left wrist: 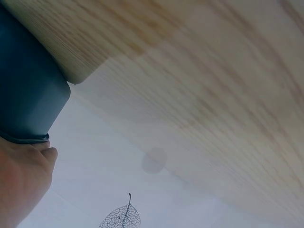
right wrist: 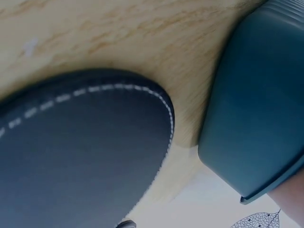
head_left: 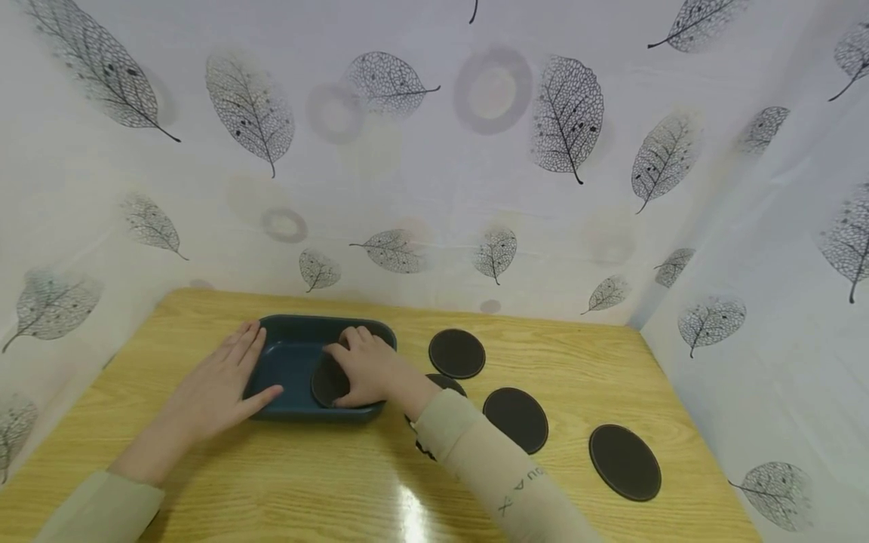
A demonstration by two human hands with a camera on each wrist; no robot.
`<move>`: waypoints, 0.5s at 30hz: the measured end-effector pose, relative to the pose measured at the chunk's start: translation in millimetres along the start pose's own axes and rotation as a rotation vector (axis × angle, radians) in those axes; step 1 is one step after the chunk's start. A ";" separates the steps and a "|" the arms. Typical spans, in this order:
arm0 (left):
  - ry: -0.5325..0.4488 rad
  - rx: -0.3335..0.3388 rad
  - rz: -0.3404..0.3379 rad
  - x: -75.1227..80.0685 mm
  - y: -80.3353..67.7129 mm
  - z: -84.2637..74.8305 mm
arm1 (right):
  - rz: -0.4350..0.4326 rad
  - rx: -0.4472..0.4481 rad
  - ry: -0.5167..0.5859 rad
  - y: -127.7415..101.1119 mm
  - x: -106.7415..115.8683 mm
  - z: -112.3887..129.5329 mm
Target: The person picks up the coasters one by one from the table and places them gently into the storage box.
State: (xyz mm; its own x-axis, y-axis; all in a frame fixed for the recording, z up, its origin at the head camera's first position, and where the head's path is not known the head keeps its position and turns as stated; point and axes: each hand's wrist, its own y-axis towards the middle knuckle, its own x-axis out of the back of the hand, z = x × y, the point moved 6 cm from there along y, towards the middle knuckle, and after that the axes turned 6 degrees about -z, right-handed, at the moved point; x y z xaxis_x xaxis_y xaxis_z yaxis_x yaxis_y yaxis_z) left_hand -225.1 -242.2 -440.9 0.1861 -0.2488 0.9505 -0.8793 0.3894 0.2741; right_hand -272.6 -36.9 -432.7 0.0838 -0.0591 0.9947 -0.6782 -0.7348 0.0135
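A dark teal rectangular tray (head_left: 288, 369) sits on the wooden table. My left hand (head_left: 210, 392) rests along its left rim, fingers straight, with the thumb stretched over the near side. In the left wrist view, that hand (left wrist: 23, 183) lies against the rim of the tray (left wrist: 31, 80). Reaching into the tray's right half, my right hand (head_left: 370, 369) grips a round black coaster (head_left: 326, 383) by its edges, thumb on the near side and fingers on the far side. Its right part is hidden under the palm.
Several more black coasters lie right of the tray: one at the back (head_left: 457, 353), one partly under the right forearm (head_left: 444, 382), one in the middle (head_left: 517, 419) and one far right (head_left: 624, 461). White stitching edges a coaster (right wrist: 85, 161). A leaf-patterned curtain (head_left: 434, 188) hangs behind.
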 end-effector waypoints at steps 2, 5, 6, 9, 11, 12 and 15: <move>0.000 -0.001 0.000 0.2 0.4 -0.6 | -0.018 0.002 0.000 -1.1 2.3 -1.6; 0.003 -0.006 -0.005 -0.7 1.1 -0.3 | -0.038 -0.005 0.009 -3.3 7.5 -5.7; 0.002 -0.006 -0.009 -0.6 1.3 -0.2 | -0.044 -0.010 0.006 -3.9 9.4 -7.8; 0.009 -0.013 -0.022 -1.4 1.7 1.0 | -0.041 -0.026 0.023 -5.8 16.0 -14.7; 0.016 -0.015 -0.027 -1.7 1.5 1.7 | -0.033 -0.036 0.049 -7.0 19.1 -20.6; 0.017 -0.016 -0.024 -2.2 1.5 2.2 | -0.028 -0.042 0.067 -8.0 20.7 -23.9; 0.025 -0.017 -0.019 -3.8 1.2 3.3 | -0.018 -0.061 0.126 -11.9 25.0 -34.6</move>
State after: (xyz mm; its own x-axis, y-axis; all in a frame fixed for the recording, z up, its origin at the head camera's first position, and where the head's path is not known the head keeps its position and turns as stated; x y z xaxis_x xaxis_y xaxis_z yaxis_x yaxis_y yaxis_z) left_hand -228.3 -243.7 -444.6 0.2139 -0.2340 0.9484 -0.8682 0.3995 0.2944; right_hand -287.7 -6.3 -404.5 0.0067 0.0416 0.9991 -0.7209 -0.6922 0.0337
